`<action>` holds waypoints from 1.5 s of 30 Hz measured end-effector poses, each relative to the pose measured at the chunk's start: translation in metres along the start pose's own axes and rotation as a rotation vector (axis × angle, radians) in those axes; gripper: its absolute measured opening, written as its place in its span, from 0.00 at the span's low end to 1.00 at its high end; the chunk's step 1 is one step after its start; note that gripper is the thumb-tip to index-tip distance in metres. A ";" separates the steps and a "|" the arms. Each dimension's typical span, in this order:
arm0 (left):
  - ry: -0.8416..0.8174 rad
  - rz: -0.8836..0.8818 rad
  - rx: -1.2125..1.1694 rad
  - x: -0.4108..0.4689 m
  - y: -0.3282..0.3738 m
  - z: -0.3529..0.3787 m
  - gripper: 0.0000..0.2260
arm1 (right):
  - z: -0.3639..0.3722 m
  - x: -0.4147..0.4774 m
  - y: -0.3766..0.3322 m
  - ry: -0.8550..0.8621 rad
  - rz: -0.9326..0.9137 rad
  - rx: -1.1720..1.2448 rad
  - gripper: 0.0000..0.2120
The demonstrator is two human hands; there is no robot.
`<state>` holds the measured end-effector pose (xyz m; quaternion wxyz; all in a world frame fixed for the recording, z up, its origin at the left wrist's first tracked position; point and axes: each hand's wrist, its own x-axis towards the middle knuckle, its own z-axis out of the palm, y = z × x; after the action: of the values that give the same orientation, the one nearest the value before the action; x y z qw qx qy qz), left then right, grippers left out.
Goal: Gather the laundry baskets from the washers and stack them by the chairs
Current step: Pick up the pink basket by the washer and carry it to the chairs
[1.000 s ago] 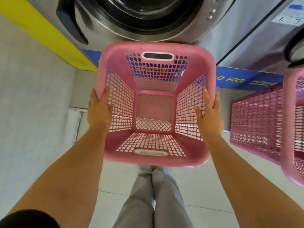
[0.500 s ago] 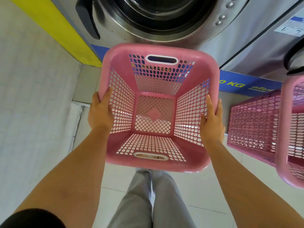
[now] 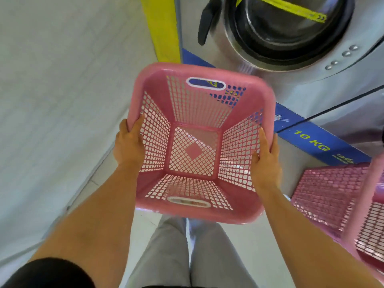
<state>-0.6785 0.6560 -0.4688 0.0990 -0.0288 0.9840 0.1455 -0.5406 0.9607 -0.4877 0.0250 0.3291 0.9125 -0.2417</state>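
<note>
An empty pink mesh laundry basket (image 3: 145, 86) with white-rimmed handle slots hangs in the air in front of me, above my legs. My left hand (image 3: 128, 145) grips its left rim, fingers hooked over the edge. My right hand (image 3: 265, 161) grips the right rim the same way. A second pink basket (image 3: 324, 196) stands on the floor at the right, partly cut off by the frame edge. Both baskets are in front of a steel front-loading washer (image 3: 311, 86).
The washer's round door (image 3: 291, 30) is at the top, with a black handle at its left. A blue "10 KG" strip (image 3: 311, 140) runs along the machine base. A white tiled wall (image 3: 62, 100) with a yellow band closes the left side. Tiled floor lies below.
The basket has been lifted higher and away from the washer front, and the view has swung so the washer now sits at the upper right. Both hands keep their grip.
</note>
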 end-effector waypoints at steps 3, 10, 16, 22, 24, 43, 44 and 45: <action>0.026 -0.107 -0.007 -0.025 -0.037 -0.015 0.25 | 0.007 -0.010 -0.027 -0.061 -0.085 0.014 0.32; 0.095 -0.346 -0.069 -0.089 -0.141 -0.037 0.25 | 0.045 -0.051 -0.098 -0.160 -0.281 -0.047 0.33; 0.130 -0.531 -0.112 -0.149 -0.246 -0.040 0.25 | 0.104 -0.120 -0.153 -0.181 -0.439 -0.118 0.31; 0.162 -0.742 -0.153 -0.216 -0.343 -0.036 0.25 | 0.170 -0.185 -0.201 -0.292 -0.659 -0.179 0.32; 0.179 -0.804 -0.163 -0.235 -0.371 -0.032 0.25 | 0.192 -0.204 -0.216 -0.323 -0.716 -0.191 0.33; 0.230 -1.115 -0.203 -0.267 -0.546 0.064 0.26 | 0.397 -0.268 -0.301 -0.421 -1.024 -0.232 0.29; 0.233 -1.119 -0.199 -0.266 -0.551 0.071 0.26 | 0.406 -0.270 -0.302 -0.422 -1.032 -0.232 0.29; 0.238 -1.120 -0.196 -0.266 -0.557 0.077 0.26 | 0.415 -0.271 -0.302 -0.424 -1.036 -0.232 0.29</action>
<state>-0.3566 0.1536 -0.6436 0.0466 -0.5702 0.8050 0.1573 -0.5612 0.4101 -0.6702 0.1218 -0.2217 0.9503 -0.1813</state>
